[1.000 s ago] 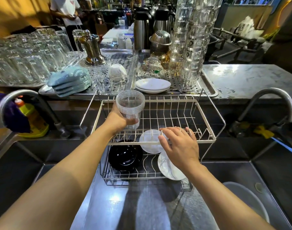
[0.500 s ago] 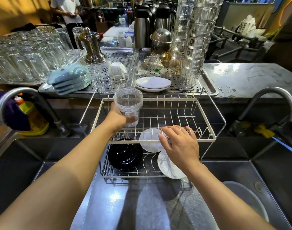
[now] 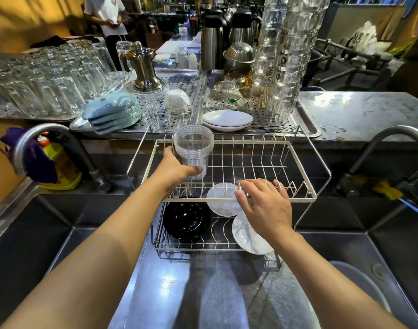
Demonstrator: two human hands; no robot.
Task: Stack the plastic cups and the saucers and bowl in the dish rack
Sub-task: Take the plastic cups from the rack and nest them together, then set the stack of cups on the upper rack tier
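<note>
a two-tier white wire dish rack (image 3: 298,148) is seen straddling the steel divider between two sinks. at the left of the dish rack's upper tier, a nested stack of clear plastic cups (image 3: 193,148) is held upright by the left hand (image 3: 177,169), whose fingers are wrapped around the lower part of the stack. on the lower tier, below the cups, a black bowl (image 3: 186,219) is rested face up. to its right, a white saucer (image 3: 223,198) is propped among the wires, and a marbled saucer (image 3: 248,236) is leaned at the dish rack's front right. the right hand (image 3: 264,207) is spread over the upper tier's front rail, its fingers loosely curled and parted; whether the white saucer is touched cannot be told.
</note>
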